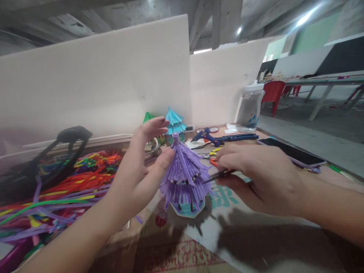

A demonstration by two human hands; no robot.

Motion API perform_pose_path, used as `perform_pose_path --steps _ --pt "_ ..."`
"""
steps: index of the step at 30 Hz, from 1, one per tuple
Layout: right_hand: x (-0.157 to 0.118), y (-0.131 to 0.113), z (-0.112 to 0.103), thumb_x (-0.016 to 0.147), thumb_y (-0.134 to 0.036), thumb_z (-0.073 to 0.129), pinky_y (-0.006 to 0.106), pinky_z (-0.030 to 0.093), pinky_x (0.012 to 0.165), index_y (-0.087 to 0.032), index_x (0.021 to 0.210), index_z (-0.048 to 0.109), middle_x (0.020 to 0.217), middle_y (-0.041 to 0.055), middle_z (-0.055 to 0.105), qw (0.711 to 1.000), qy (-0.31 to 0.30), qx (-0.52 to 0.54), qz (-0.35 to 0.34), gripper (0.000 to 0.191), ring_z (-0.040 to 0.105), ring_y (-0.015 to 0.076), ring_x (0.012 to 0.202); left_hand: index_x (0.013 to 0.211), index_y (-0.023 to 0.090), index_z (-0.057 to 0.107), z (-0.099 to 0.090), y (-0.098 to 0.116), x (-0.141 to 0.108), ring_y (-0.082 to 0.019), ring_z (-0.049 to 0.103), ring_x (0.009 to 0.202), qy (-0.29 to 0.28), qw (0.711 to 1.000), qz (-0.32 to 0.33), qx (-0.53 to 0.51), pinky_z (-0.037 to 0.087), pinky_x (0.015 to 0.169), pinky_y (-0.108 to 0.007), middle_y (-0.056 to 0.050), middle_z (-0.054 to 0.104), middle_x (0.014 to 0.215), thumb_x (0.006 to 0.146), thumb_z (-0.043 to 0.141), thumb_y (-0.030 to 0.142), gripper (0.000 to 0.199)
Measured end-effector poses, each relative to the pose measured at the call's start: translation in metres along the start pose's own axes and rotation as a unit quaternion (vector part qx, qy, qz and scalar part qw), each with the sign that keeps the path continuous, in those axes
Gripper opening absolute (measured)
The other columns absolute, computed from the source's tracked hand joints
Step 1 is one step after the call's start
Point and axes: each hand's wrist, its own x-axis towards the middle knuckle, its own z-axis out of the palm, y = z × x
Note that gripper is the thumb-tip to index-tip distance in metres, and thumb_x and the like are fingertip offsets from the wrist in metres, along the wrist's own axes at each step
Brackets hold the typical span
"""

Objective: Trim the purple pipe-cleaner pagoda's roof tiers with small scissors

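A purple two-tiered pavilion model point(183, 170) made of fuzzy stems stands upright on a light blue base, in the middle of the view. My left hand point(139, 170) is at its left, fingers apart, the thumb at the upper roof near the purple knob. From the right, my right hand point(250, 174) grips a dark, thin-tipped tool point(217, 175), its tips at the right edge of the purple roofs. Which kind of tool it is, I cannot tell. The fingers of my right hand are closed round its handle.
Colourful fuzzy stems point(82, 182) lie at the left beside a black object point(75, 134). Green point(148, 115) and blue point(174, 119) models stand behind. A glue gun point(207, 136), yellow-handled pliers point(212, 152), a phone point(292, 151) and a clear bottle point(250, 108) are farther back and right.
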Motion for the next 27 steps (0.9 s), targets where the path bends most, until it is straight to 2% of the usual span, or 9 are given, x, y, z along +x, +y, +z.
perform_pose_path --steps 3,6,9,12,13,17,20,22,27 --pt "-0.003 -0.005 0.006 0.1 -0.023 0.044 0.032 0.05 0.076 -0.017 0.102 0.058 0.123 0.0141 0.068 0.998 -0.03 0.05 -0.029 0.016 0.066 0.0181 0.095 0.148 0.029 0.039 0.0 -0.009 0.002 -0.028 0.045 0.14 -0.057 0.996 -0.059 -0.024 0.041 0.113 -0.045 -0.01 0.048 0.151 0.097 0.057 0.035 0.055" --pt "-0.007 -0.009 0.015 0.096 -0.016 0.049 0.033 0.051 0.072 -0.017 0.105 0.055 0.135 0.0177 0.062 0.998 -0.01 0.034 -0.048 0.011 0.066 0.0177 0.084 0.146 0.026 0.047 -0.001 -0.017 0.005 -0.029 0.049 0.138 -0.092 0.989 -0.1 -0.056 0.042 0.113 -0.045 -0.011 0.054 0.149 0.097 0.057 0.041 0.052" --pt "-0.007 -0.009 0.017 0.096 -0.016 0.048 0.032 0.048 0.065 -0.017 0.103 0.055 0.128 0.0162 0.067 0.998 -0.022 0.036 -0.049 0.01 0.065 0.0165 0.074 0.137 0.024 0.059 -0.001 -0.021 0.006 -0.03 0.056 0.131 -0.1 0.984 -0.131 -0.065 0.047 0.108 -0.043 -0.01 0.062 0.14 0.095 0.059 0.044 0.046" --pt "-0.006 -0.008 0.012 0.099 -0.02 0.043 0.031 0.042 0.058 -0.017 0.097 0.056 0.101 0.0107 0.074 0.994 -0.019 0.058 -0.086 0.014 0.061 0.0166 0.068 0.133 0.023 0.062 0.0 -0.023 0.008 -0.03 0.058 0.128 -0.094 0.983 -0.144 -0.059 0.048 0.106 -0.042 -0.01 0.064 0.138 0.094 0.061 0.043 0.043" --pt "-0.005 -0.008 0.011 0.099 -0.02 0.043 0.031 0.041 0.059 -0.016 0.097 0.057 0.101 0.0106 0.074 0.993 -0.017 0.06 -0.096 0.015 0.061 0.0168 0.068 0.132 0.023 0.062 0.0 -0.023 0.008 -0.03 0.059 0.127 -0.095 0.983 -0.144 -0.059 0.048 0.105 -0.042 -0.01 0.064 0.137 0.094 0.061 0.043 0.043" --pt "-0.007 -0.01 0.01 0.097 -0.016 0.045 0.033 0.041 0.065 -0.015 0.106 0.058 0.127 0.014 0.066 0.997 -0.037 0.028 -0.068 0.015 0.062 0.0176 0.079 0.13 0.022 0.063 0.0 -0.021 0.008 -0.029 0.065 0.115 -0.096 0.983 -0.144 -0.061 0.052 0.097 -0.043 -0.011 0.068 0.129 0.093 0.062 0.042 0.042" --pt "-0.007 -0.013 0.007 0.098 -0.018 0.043 0.032 0.037 0.061 -0.016 0.103 0.059 0.101 0.0077 0.071 0.994 -0.067 0.054 -0.065 0.016 0.059 0.0171 0.074 0.126 0.021 0.064 -0.002 -0.018 0.008 -0.027 0.066 0.112 -0.098 0.983 -0.142 -0.06 0.053 0.094 -0.039 -0.01 0.07 0.123 0.094 0.061 0.042 0.038" --pt "-0.006 -0.013 0.002 0.099 -0.02 0.043 0.032 0.035 0.059 -0.017 0.101 0.058 0.086 0.0032 0.068 0.992 -0.078 0.064 -0.074 0.015 0.056 0.0165 0.068 0.123 0.022 0.065 -0.002 -0.015 0.009 -0.025 0.066 0.11 -0.107 0.983 -0.131 -0.067 0.053 0.091 -0.034 -0.008 0.07 0.122 0.095 0.059 0.04 0.034" --pt "-0.003 -0.007 -0.006 0.102 -0.023 0.044 0.031 0.039 0.064 -0.014 0.114 0.054 0.084 0.0018 0.066 0.998 0.009 -0.028 -0.047 0.018 0.057 0.0161 0.072 0.118 0.024 0.066 -0.002 -0.009 0.009 -0.02 0.067 0.102 -0.124 0.979 -0.13 -0.091 0.053 0.081 -0.026 -0.005 0.071 0.117 0.097 0.058 0.038 0.027"
